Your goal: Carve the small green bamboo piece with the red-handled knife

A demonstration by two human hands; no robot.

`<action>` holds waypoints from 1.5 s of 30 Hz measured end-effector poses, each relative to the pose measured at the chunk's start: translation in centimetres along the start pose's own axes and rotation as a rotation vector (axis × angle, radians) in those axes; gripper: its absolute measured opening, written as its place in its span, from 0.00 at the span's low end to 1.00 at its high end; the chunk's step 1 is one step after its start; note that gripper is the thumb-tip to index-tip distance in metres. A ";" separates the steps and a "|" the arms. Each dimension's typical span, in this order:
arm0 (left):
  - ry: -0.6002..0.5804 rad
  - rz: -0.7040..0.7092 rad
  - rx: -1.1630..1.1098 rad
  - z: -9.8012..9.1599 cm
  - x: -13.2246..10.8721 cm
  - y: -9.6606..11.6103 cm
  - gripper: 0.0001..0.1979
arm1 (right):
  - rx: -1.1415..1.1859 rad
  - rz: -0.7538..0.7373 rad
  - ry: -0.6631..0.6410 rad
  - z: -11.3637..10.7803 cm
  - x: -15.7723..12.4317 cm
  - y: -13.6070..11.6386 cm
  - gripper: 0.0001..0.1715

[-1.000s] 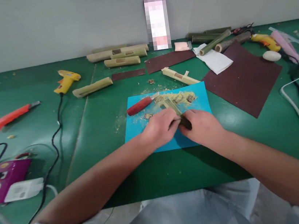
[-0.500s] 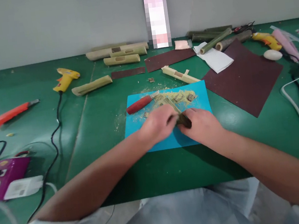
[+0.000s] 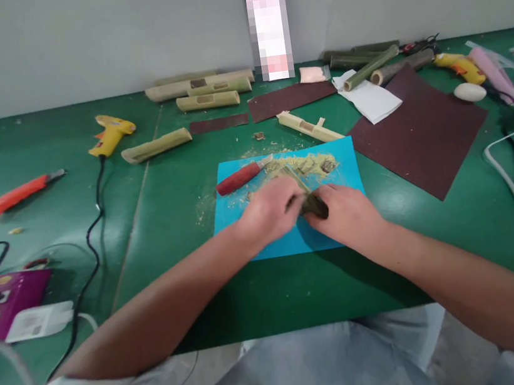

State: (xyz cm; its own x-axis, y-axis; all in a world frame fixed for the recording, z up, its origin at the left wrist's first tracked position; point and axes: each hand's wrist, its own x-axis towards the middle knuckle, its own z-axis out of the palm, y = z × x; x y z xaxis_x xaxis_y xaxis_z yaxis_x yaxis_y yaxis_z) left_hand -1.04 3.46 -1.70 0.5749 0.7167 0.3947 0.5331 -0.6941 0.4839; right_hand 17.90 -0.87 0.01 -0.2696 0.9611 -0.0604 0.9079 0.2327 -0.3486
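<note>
My right hand (image 3: 349,209) is closed round a short green-brown piece of bamboo (image 3: 300,177), which slants away from me over a blue sheet (image 3: 292,243). Its near end looks dark between my hands. Against the bamboo, my left hand (image 3: 273,206) is curled in a fist, its fingertips slightly blurred. A small dark thing shows in that fist, too unclear to name. Just beyond, a red-handled knife (image 3: 239,178) lies on the sheet beside a heap of pale shavings (image 3: 313,165).
Cut bamboo tubes (image 3: 208,101) lie at the back, with a notched bamboo piece (image 3: 309,125) nearer. Dark brown sheets (image 3: 425,139) lie right. Leftward are a yellow glue gun (image 3: 110,136), an orange-handled cutter (image 3: 16,197) and a purple power strip (image 3: 20,302) with cables.
Both hands stay at nearly the same place, still on the bamboo. The whole view has shifted very slightly; the things on the table lie as before.
</note>
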 end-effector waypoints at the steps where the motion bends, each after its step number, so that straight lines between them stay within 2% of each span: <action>1: 0.046 -0.015 0.009 0.0 0.0 -0.1 0.07 | 0.002 0.003 0.003 0.0 0.0 0.0 0.09; 2: 0.083 -0.026 0.012 -0.1 0.1 -0.2 0.08 | 0.002 0.004 0.006 0.0 0.0 0.0 0.10; 3: 0.068 -0.019 0.000 -0.1 0.1 -0.2 0.07 | 0.001 0.002 0.005 0.0 0.0 0.0 0.09; 6: -0.027 0.015 -0.053 -0.1 0.0 -0.2 0.07 | 0.002 0.000 -0.006 0.0 0.0 0.0 0.09; 10: 0.072 -0.014 -0.012 -0.1 0.0 -0.1 0.07 | 0.005 0.015 -0.001 -0.1 0.1 0.0 0.10; 13: -0.037 0.065 -0.049 0.0 0.0 -0.1 0.08 | -0.002 0.006 -0.013 -0.1 0.1 0.0 0.08; 17: 0.063 -0.014 -0.019 0.0 0.1 0.0 0.07 | 0.000 0.011 0.004 0.0 0.0 0.0 0.09; 21: -0.026 0.013 -0.063 -0.1 0.0 0.1 0.07 | -0.005 0.005 0.003 0.0 0.0 0.0 0.09; 25: 0.089 -0.002 -0.037 -0.2 0.3 -0.9 0.06 | -0.011 -0.002 -0.003 -0.4 -0.3 0.0 0.10; 30: 0.133 -0.022 0.043 -0.3 0.6 -1.7 0.07 | -0.004 0.005 -0.049 -1.0 -0.6 0.0 0.09; 32: 0.106 -0.029 0.025 -0.2 0.5 -1.1 0.07 | 0.005 0.007 -0.076 -1.1 -0.6 0.1 0.09; 36: -0.042 0.018 -0.083 0.2 0.1 0.5 0.07 | 0.040 -0.010 -0.097 -1.1 -0.4 0.2 0.08; 40: 0.064 -0.033 -0.044 0.2 0.2 0.7 0.08 | 0.035 0.014 -0.094 -1.2 -0.2 0.2 0.08; 41: 0.052 -0.029 -0.042 0.1 0.2 0.7 0.08 | 0.035 0.016 -0.095 -1.1 -0.2 0.2 0.08; 44: -0.083 0.022 -0.064 0.0 0.2 0.7 0.09 | 0.043 0.009 -0.096 -1.1 -0.2 0.1 0.07; 45: -0.066 0.014 -0.052 0.0 0.2 0.6 0.09 | 0.044 0.010 -0.095 -1.1 -0.2 0.1 0.08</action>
State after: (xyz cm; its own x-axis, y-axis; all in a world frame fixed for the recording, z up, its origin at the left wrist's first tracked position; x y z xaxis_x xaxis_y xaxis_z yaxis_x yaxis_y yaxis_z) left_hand -0.59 3.20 -1.32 0.6226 0.6999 0.3499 0.4930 -0.6981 0.5192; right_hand 18.42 -0.91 0.99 -0.2914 0.9444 -0.1520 0.8965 0.2141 -0.3879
